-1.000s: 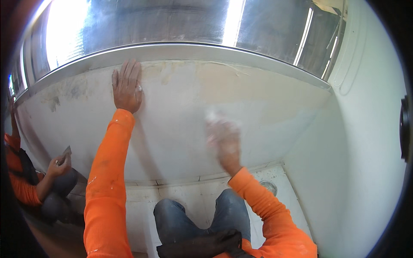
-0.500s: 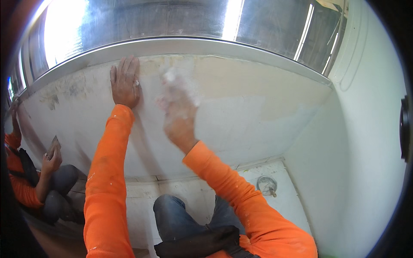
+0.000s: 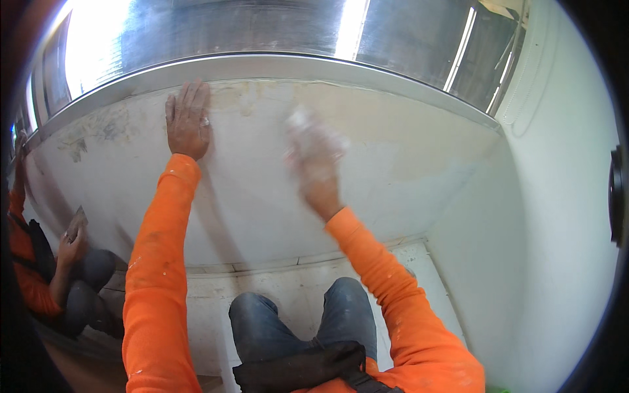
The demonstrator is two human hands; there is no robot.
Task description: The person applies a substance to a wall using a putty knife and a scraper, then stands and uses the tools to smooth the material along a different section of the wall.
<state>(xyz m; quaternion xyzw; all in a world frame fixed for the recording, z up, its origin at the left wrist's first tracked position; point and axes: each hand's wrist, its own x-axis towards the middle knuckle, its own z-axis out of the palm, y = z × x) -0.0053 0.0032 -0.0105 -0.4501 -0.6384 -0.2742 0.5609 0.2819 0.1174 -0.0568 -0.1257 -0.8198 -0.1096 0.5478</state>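
My left hand (image 3: 189, 124) lies flat on the white wall (image 3: 242, 196) just below the grey window sill (image 3: 275, 63), fingers stretched out and a little apart, with a white smear on it. My right hand (image 3: 316, 167) is smeared by motion at the middle of the wall, closed on a crumpled-looking white and pinkish pad (image 3: 308, 131); what kind of pad it is, I cannot make out. Beige and pale patches mark the wall under the sill, and darker stains show at its left.
A co-worker (image 3: 33, 268) in orange crouches at the left, one hand raised by the wall, the other holding a scraper (image 3: 77, 221). A side wall (image 3: 550, 229) with a cord stands at right. My knees rest above the pale floor (image 3: 275, 278); a round object behind my right sleeve is mostly hidden.
My right hand with the pad swept up and left from lower right, then moved back rightward. My left hand stays on the wall. The view has shifted slightly.
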